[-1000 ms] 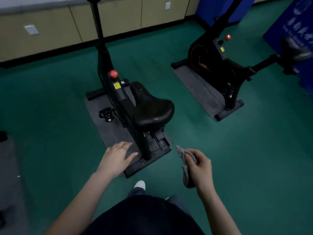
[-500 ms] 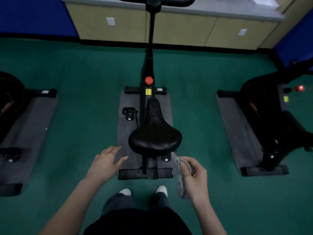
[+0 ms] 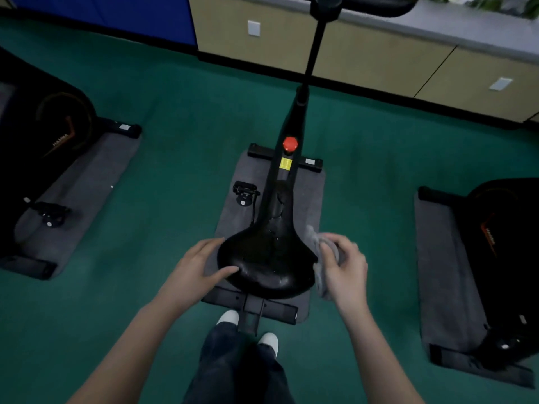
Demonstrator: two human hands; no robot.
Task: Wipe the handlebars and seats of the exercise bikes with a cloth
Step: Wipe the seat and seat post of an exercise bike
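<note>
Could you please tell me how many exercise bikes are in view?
3: the middle bike straight ahead, the left bike and the right bike partly cropped at the edges; more may be unseen.

Green floor (image 3: 175, 97); beige cabinets (image 3: 364, 62) along far wall, grey countertop (image 3: 466, 27), blue panel (image 3: 116, 13) left.

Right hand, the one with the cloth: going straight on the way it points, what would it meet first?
Probably the seat: the right hand points its cloth at the seat's right edge, close by, though depth is unclear.
</note>
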